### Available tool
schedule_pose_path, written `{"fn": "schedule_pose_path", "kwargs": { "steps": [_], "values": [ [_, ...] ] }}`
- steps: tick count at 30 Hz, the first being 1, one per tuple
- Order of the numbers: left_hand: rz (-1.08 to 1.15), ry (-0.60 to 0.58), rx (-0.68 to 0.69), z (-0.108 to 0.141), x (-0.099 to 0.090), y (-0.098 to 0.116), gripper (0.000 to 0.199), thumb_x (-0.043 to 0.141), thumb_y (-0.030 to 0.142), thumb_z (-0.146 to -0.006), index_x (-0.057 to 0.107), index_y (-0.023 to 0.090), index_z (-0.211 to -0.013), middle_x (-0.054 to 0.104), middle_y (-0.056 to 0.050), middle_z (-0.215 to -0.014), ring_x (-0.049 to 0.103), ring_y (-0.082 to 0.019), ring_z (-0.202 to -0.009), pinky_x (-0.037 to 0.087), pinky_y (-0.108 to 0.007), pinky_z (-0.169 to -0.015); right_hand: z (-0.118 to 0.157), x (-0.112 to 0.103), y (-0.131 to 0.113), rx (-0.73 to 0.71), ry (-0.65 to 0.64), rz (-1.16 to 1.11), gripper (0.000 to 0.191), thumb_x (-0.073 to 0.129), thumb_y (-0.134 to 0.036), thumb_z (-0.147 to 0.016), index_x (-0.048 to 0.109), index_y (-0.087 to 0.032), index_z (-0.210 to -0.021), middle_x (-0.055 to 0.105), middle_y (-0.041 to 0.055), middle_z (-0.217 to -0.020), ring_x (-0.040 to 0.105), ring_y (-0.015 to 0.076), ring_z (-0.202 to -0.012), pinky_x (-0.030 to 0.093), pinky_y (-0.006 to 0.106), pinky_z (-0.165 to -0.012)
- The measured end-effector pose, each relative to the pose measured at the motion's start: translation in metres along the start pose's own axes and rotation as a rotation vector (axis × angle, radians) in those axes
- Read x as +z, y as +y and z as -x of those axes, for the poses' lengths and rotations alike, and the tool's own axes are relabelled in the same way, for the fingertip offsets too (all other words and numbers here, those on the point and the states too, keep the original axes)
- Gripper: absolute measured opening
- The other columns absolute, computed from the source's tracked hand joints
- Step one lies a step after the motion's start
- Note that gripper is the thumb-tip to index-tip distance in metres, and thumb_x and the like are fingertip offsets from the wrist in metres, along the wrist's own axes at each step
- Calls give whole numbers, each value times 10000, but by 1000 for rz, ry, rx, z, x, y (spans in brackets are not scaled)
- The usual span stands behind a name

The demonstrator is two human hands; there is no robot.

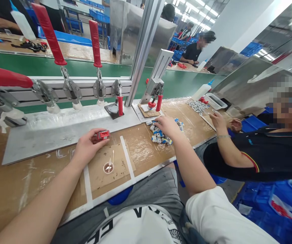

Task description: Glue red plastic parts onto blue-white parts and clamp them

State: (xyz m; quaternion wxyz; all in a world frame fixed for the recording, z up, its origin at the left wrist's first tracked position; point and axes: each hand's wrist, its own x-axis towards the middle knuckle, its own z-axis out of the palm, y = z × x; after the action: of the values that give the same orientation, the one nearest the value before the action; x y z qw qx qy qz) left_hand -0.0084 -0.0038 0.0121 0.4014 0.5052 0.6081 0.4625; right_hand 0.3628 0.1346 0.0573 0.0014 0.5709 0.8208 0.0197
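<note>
A: Head view. Where is the red plastic housing [103, 135]?

B: In the left hand [91, 142], pinched between thumb and fingers, above the near edge of the metal plate [46, 135].

A: Right hand [168, 126]?

B: Over the pile of small blue-and-white blocks [161, 135], about midway between the workbench's [146, 154] near and far edges. Fingers bent downward; tips partly hidden. Cannot tell whether they pinch a block.

A: Risks?

B: Cup [108, 167] first. It stands on the taped cardboard sheet [97, 179], between its left and right edges, cotton swab [113, 156] beside it. A low left forearm could tip it, I judge; the dark liquid would spread towards the near edge.

A: And the pile?

B: Loose, heaped. A careless sweep might scatter blocks, some over the near edge. Housing looks small: a weak pinch could drop it onto the cardboard sheet.
</note>
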Motion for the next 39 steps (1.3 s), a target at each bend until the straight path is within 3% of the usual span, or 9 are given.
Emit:
{"fn": "schedule_pose_path", "kwargs": {
  "steps": [2,12,16,20,24,27,31,34,39],
  "values": [
    [3,4,-1,0,0,1,689,901,625,-699,750,223,-1238,813,-96,-1151,774,-304,-1024,602,-457,-981,-3,0,2,-23,-74,33,265,648,-285,-1059,770,-186,-1273,755,139,-1255,643,319,-1225,475,392,-1037],
    [36,6,28,0,-1,-3,623,919,574,-718,741,222,-1201,811,-98,-1134,775,-288,-999,620,-427,-919,-29,-5,-4,-67,-172,-18,196,756,-186,-933,761,-167,-1128,765,111,-1128,685,276,-1077,504,339,-927],
    [126,-15,62,1,1,-3,574,919,523,-732,723,216,-1176,800,-94,-1178,768,-281,-1062,616,-419,-971,-17,-10,-14,-168,37,-34,185,726,-179,-923,747,-157,-1106,755,138,-1102,660,327,-1104,490,409,-976],
    [137,-27,70,2,1,-3,508,896,464,-771,715,223,-1179,793,-78,-1167,765,-255,-1019,610,-401,-936,3,-19,-37,-287,235,-207,203,686,-241,-960,726,-193,-1154,746,130,-1165,626,355,-1139,471,488,-1031],
    [99,-35,68,3,1,-3,483,883,449,-785,712,222,-1176,795,-77,-1148,760,-250,-996,603,-408,-929,9,-24,-84,-345,203,-611,227,631,-317,-1029,737,-219,-1204,733,111,-1104,647,290,-1007,524,468,-958],
    [78,-38,69,2,1,-4,489,878,469,-791,709,224,-1180,795,-78,-1137,760,-258,-996,604,-416,-925,-3,-12,-123,-356,-1,-1239,325,670,-482,-1025,728,-251,-1247,712,56,-982,651,206,-827,580,376,-789],
    [77,-26,83,2,1,-7,500,874,495,-792,707,219,-1173,791,-77,-1101,754,-256,-969,604,-409,-903,-24,15,-159,-291,-261,-1874,462,894,-536,-816,731,-272,-1159,698,19,-971,634,157,-779,554,280,-643],
    [92,-14,81,1,2,-8,519,879,516,-776,711,215,-1164,783,-70,-1062,741,-249,-927,603,-396,-858,-28,30,-169,-210,-280,-2026,464,940,-469,-753,724,-287,-1121,730,20,-1049,602,130,-757,527,245,-617],
    [158,-5,95,0,3,-11,558,898,552,-749,721,209,-1151,766,-66,-1030,719,-240,-916,597,-393,-862,-22,36,-167,-159,-279,-2045,447,895,-455,-793,736,-276,-1170,743,69,-1278,607,138,-806,567,260,-668]
  ]
}}
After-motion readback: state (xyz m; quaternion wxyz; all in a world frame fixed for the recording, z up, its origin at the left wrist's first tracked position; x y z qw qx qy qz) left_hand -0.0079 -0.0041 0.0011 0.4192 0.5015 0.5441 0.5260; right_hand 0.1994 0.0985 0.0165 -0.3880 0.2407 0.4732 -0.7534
